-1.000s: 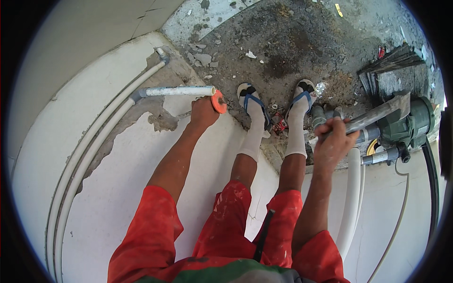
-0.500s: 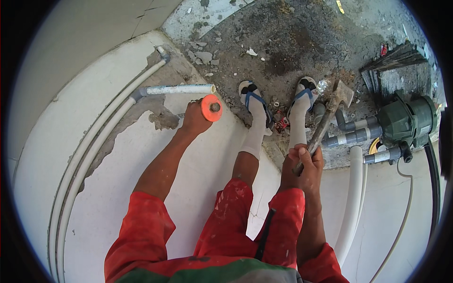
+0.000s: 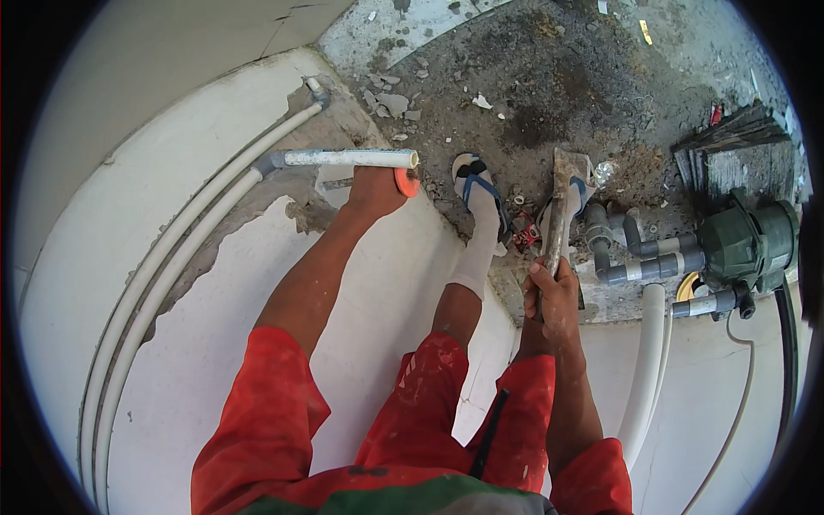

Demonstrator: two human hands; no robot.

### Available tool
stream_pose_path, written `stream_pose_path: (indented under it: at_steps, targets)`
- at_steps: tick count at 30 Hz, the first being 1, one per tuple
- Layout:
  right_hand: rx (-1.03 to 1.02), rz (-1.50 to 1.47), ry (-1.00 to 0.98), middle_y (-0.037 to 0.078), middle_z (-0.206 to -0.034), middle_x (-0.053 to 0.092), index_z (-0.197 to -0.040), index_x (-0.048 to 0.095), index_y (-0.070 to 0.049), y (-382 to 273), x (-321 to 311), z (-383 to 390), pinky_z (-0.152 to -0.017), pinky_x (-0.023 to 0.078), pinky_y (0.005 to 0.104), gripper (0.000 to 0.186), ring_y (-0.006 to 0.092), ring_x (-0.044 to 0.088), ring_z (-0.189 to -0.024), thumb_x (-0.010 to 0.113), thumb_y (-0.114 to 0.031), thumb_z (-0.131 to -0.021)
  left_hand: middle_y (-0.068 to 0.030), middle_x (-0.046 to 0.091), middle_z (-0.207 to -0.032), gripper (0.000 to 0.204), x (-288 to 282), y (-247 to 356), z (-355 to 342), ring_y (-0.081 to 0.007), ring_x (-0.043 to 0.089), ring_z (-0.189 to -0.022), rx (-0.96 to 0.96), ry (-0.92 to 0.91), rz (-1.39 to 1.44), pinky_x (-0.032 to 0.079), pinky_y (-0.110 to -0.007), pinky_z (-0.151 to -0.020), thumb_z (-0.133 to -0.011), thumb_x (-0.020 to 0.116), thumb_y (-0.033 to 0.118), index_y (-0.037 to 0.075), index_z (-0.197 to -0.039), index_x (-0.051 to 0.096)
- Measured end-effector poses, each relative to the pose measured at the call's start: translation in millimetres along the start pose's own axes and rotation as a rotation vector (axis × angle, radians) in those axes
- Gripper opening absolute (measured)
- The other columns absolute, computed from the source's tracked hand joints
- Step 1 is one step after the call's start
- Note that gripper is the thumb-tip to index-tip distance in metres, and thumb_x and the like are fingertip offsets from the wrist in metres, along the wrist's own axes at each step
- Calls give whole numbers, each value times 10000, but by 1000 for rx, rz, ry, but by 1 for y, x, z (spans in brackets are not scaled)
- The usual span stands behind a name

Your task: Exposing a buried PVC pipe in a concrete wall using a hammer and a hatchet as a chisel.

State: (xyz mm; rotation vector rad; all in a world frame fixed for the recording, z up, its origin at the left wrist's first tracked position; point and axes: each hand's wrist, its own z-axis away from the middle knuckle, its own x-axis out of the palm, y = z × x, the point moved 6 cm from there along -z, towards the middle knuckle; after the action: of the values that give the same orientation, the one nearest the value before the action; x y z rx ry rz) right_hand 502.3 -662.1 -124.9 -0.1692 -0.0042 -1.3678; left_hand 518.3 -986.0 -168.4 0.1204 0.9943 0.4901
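Note:
My left hand point(image 3: 375, 190) is closed around a chisel with an orange round hand guard point(image 3: 408, 182). Its metal shaft point(image 3: 338, 183) points left, to the chipped patch of the white wall, just below a short white pipe stub point(image 3: 352, 158). Whether the tip touches the wall, I cannot tell. In my right hand point(image 3: 554, 296) is a worn hammer point(image 3: 557, 219), gripped low on its handle, its head away from me over my right foot. A gap separates the hammer from the chisel.
Two white pipes point(image 3: 163, 236) curve along the broken wall at left. A green water pump point(image 3: 747, 240) with grey pipes point(image 3: 639, 269) stands at right, near stacked dark boards point(image 3: 738, 150). Rubble point(image 3: 393, 105) and a crushed red can point(image 3: 525, 233) lie on the dirty floor.
My left hand has risen closer to the pipe stub, and the chisel has turned so its guard shows nearly edge-on. The hammer has swung from leaning right to nearly straight ahead.

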Motion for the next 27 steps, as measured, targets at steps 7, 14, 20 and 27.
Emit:
stream_pose_path:
  at_steps: [7,14,20,27]
  targets:
    - [-65,56,-58,97,-746,592,-990,475,-4,-20,15,2,-394,459,236,180,129,572,-492,573,-89,-866,-125,649,-803,192,23,1,0,-330,628,-763,-50,-61,45,475,-435,-672,-797,657,224,85,-928,644]
    - [-261,-26,111,33,-652,531,-966,483,-30,-83,-14,11,-357,359,223,170,84,477,-423,599,-116,-876,-119,653,-793,230,26,-24,-2,-319,634,-758,2,-3,-1,474,-433,-662,-814,644,281,84,-933,640]
    - [-642,-654,722,13,-617,454,-971,439,-52,-139,-26,26,-412,396,253,167,106,455,-463,568,-122,-890,-135,661,-857,238,31,-5,-11,-321,640,-813,-27,-101,-51,486,-434,-713,-843,606,263,90,-1005,628]
    - [27,270,-124,71,-549,492,-841,438,-9,54,87,-2,-391,418,343,195,188,519,-387,575,-147,-848,-128,662,-837,243,38,-29,-10,-320,642,-806,-66,-97,-61,485,-443,-705,-853,580,304,101,-975,633]
